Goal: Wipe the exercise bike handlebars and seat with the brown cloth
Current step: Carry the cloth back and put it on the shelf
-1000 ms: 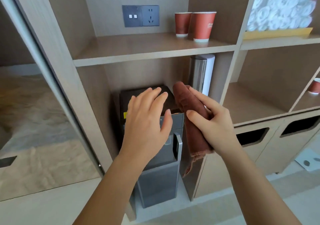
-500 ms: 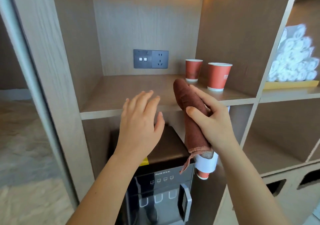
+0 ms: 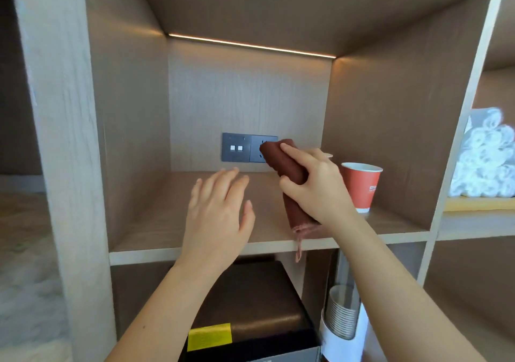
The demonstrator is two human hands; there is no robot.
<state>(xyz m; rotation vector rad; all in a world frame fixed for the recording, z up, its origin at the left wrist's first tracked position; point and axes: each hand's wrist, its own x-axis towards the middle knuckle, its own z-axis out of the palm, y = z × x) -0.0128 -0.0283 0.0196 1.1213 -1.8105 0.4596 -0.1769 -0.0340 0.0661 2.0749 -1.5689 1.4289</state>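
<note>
A pale wood-grain shelving unit (image 3: pixel 75 138) fills the view, and its middle cubby serves as the landmark here. A thin warm light strip (image 3: pixel 250 46) runs along the top rear edge of that cubby, and a dark grey switch and socket plate (image 3: pixel 242 147) is set low in its back panel. The cubby's floor is a bare light-wood shelf board (image 3: pixel 156 222).

In front of the cubby's opening, the right hand (image 3: pixel 315 186) is wrapped around the rolled brown cloth (image 3: pixel 289 183), thumb and fingers closed on its middle. The roll stands nearly upright, tilted a little left at the top so that its upper end overlaps the socket plate, while a frayed corner hangs below the shelf board's front edge. The left hand (image 3: pixel 220 216) hovers just left of the cloth, palm down, fingers spread loosely, holding nothing and not touching the cloth.

At the cubby's right side a red paper cup with a white rim (image 3: pixel 362 186) stands upright on the shelf board, partly behind the right hand. In the compartment to the right of the cubby, a stack of rolled white towels (image 3: pixel 485 155) sits on a yellow tray (image 3: pixel 479 204). Below the cubby sits a dark brown box-like top with a yellow label (image 3: pixel 250 306), and to its right a white dispenser holding stacked cups (image 3: pixel 342 320). Left of the unit, a blurred pale marbled floor (image 3: pixel 25 278) shows.
</note>
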